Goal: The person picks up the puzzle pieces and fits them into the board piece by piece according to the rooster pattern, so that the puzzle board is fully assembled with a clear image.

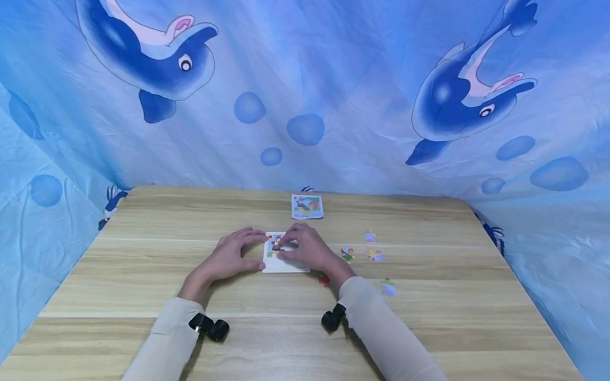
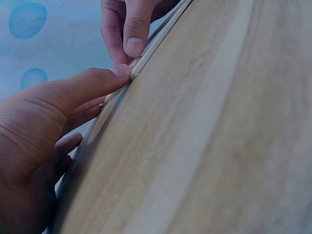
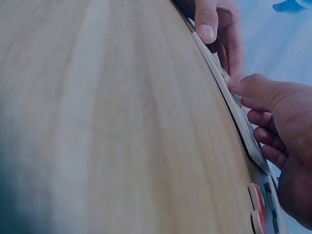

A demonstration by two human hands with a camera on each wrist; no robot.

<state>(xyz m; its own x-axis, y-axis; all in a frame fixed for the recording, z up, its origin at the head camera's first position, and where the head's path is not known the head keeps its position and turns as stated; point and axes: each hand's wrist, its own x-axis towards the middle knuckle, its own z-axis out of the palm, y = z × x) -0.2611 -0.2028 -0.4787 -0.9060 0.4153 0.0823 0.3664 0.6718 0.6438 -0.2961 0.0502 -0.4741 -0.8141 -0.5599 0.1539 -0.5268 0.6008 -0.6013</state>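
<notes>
A white puzzle tray (image 1: 286, 268) lies flat on the wooden table, with picture pieces (image 1: 275, 245) in its left part. My left hand (image 1: 231, 256) holds the tray by its left side, thumb at the near corner and fingers at the far one. From the right, my right hand (image 1: 310, 249) reaches over the tray, thumb and forefinger pinching at a puzzle piece; the hand hides much of it. In the right wrist view, the right thumb (image 3: 256, 89) is at the tray's rim, with a bit of coloured piece beneath. The left thumb (image 2: 105, 83) touches the tray corner in the left wrist view.
Loose puzzle pieces (image 1: 375, 254) are scattered right of the tray, and a red piece (image 1: 324, 279) lies by the right wrist. A picture card (image 1: 307, 206) sits behind the tray. Blue dolphin-print cloth (image 1: 299, 87) hangs behind the wooden table (image 1: 272, 353).
</notes>
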